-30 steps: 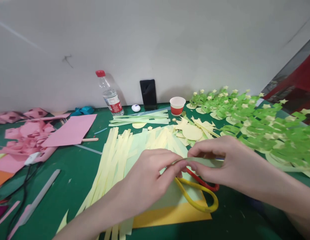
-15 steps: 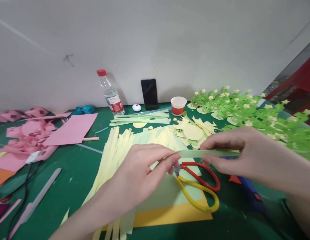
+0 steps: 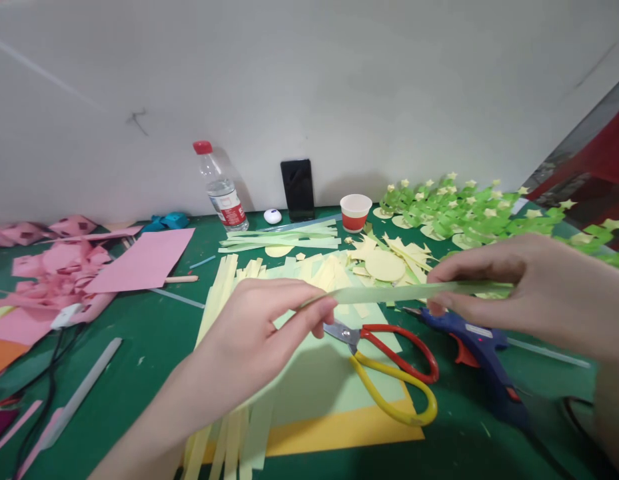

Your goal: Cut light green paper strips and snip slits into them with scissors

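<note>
A pale green paper strip (image 3: 384,293) stretches level between my two hands. My left hand (image 3: 274,320) pinches its left end between thumb and fingers, above the stacked paper. Toward the strip's other end, my right hand (image 3: 499,287) grips it between thumb and forefinger. Below the strip lie scissors (image 3: 396,373) with one red and one yellow handle, resting on light green sheets (image 3: 314,393). Part of their blades is hidden by my left hand. A blue hot glue gun (image 3: 474,340) lies on the table under my right hand.
Yellow paper strips (image 3: 214,293) lie left of the sheets. Behind are a water bottle (image 3: 224,193), a phone (image 3: 298,190), a paper cup (image 3: 356,213) and yellow scraps (image 3: 386,263). Green paper plants with stars (image 3: 454,207) fill the back right; pink paper (image 3: 144,260) lies left.
Both hands have moved apart, the left one leftward and the right one rightward and up. More of the strip shows between them, and the scissors' pivot and the glue gun are uncovered.
</note>
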Demonstrator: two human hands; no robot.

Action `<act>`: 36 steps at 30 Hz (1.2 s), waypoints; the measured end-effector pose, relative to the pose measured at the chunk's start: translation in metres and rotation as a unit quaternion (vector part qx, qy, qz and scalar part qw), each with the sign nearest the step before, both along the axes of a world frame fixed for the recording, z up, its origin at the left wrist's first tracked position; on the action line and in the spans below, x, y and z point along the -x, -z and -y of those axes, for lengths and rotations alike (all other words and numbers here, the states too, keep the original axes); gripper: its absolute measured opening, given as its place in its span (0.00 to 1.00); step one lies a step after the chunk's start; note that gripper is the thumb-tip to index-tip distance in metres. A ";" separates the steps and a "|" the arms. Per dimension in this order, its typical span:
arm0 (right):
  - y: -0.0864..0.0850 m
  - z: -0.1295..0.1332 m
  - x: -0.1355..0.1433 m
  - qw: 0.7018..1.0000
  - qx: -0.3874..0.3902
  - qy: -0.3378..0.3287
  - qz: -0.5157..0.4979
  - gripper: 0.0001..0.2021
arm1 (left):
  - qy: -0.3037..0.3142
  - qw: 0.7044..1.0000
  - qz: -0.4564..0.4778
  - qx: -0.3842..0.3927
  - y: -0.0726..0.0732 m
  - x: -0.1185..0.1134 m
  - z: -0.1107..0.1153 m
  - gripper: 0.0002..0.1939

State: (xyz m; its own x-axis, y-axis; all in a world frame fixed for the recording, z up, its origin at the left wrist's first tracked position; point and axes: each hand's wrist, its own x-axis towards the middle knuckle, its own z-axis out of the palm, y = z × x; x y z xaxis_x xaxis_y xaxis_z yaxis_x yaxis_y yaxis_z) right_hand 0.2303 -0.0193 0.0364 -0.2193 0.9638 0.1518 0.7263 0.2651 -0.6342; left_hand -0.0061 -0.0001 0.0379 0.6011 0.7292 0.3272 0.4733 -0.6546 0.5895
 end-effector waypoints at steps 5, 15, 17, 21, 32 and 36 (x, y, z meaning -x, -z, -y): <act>-0.003 0.000 -0.007 0.999 0.015 0.000 0.034 0.07 | 0.001 1.000 -0.011 0.004 0.000 0.004 -0.003 0.15; 0.000 -0.002 -0.014 0.999 -0.012 -0.023 0.040 0.08 | 0.017 0.999 0.002 0.039 0.001 0.005 -0.005 0.14; -0.001 0.000 -0.007 0.999 -0.033 -0.007 0.009 0.07 | -0.001 0.994 0.074 0.075 0.005 0.003 -0.006 0.11; 0.000 0.005 0.013 0.999 -0.013 -0.032 -0.008 0.07 | 0.035 0.965 0.171 0.195 0.019 -0.006 -0.006 0.12; 0.005 0.012 0.038 0.993 -0.012 -0.035 -0.108 0.06 | 0.106 0.857 0.431 0.261 0.041 -0.021 -0.009 0.26; 0.006 0.011 0.042 0.993 0.009 -0.055 -0.105 0.06 | 0.091 0.943 0.242 0.209 0.038 -0.020 -0.005 0.09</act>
